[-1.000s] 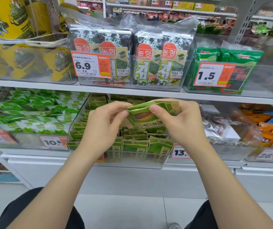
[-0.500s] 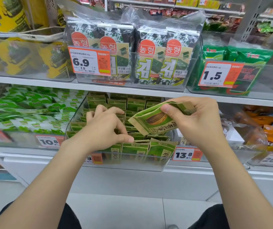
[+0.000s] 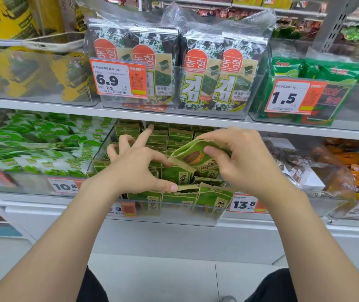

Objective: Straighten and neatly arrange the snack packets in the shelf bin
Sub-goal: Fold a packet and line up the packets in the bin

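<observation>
A clear plastic shelf bin (image 3: 196,216) on the lower shelf holds several small green snack packets (image 3: 214,198) standing in rows. My right hand (image 3: 246,162) pinches one green packet with a seed picture (image 3: 190,156), tilted above the bin's middle. My left hand (image 3: 135,164) hovers inside the bin with fingers spread. Its thumb touches the top of a front-row packet, and its index finger points at the back rows. Some packets under the hands are hidden.
The shelf above carries seaweed packs (image 3: 209,70) and price tags 6.9 (image 3: 118,78) and 1.5 (image 3: 291,97). A bin of light green packets (image 3: 37,147) stands to the left, and orange snack bags (image 3: 357,171) are on the right. White floor lies below.
My left hand let go of the raised packet and went down into the bin, fingers spreading. My right hand carried the packet slightly right and kept it tilted.
</observation>
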Available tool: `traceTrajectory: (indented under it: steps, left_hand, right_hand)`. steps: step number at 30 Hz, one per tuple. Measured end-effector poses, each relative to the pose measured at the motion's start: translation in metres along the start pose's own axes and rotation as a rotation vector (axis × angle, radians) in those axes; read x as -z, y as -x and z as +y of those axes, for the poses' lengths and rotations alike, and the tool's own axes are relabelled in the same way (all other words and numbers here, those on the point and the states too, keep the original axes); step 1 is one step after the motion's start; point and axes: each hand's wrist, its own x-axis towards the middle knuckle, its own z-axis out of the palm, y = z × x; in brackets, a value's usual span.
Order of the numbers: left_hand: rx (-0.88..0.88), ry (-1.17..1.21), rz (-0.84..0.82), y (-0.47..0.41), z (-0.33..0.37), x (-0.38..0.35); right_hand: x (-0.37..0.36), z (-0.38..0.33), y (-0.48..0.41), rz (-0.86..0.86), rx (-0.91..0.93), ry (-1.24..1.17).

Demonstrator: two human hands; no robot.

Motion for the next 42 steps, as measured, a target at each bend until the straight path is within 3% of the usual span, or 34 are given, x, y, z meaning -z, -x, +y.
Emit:
traceTrajectory:
  steps: [3,7,9,13,20,26,30,32,36,42]
  left_hand:
    - [0.007,0.003,-0.009,-0.001,0.000,0.002]
    - [0.008,-0.013,-0.011,-0.005,-0.001,0.001]
    - [0.011,-0.038,0.011,-0.007,-0.001,-0.002]
    - [-0.003,-0.092,0.052,-0.009,0.002,-0.007]
    - [-0.008,-0.072,0.094,-0.007,0.004,-0.010]
    - [-0.011,-0.103,0.130,-0.006,0.004,-0.010]
    - [-0.026,-0.076,0.122,-0.004,0.007,-0.010]
    - [-0.032,-0.028,0.120,-0.002,0.007,-0.008]
    - [-0.046,0.108,0.287,-0.003,0.009,-0.004]
    - [-0.032,0.059,0.361,-0.010,0.015,-0.011]
  right_hand:
    - [0.000,-0.002,-0.004,-0.038,0.022,-0.006]
    - [-0.033,-0.012,-0.015,-0.272,0.043,0.105]
    - [-0.039,-0.014,-0.025,-0.303,-0.010,0.175]
    - [-0.047,-0.013,-0.034,-0.338,0.056,0.166]
    - [-0.074,-0.009,-0.046,-0.595,-0.064,0.191]
    - [-0.060,-0.002,-0.043,-0.423,-0.164,0.272]
    - [-0.062,-0.008,-0.038,-0.701,-0.206,0.098]
    - [-0.055,-0.003,-0.035,-0.618,-0.286,-0.014]
    - [-0.042,0.014,-0.030,-0.158,-0.373,-0.059]
    - [-0.047,0.014,-0.029,-0.212,-0.361,0.079]
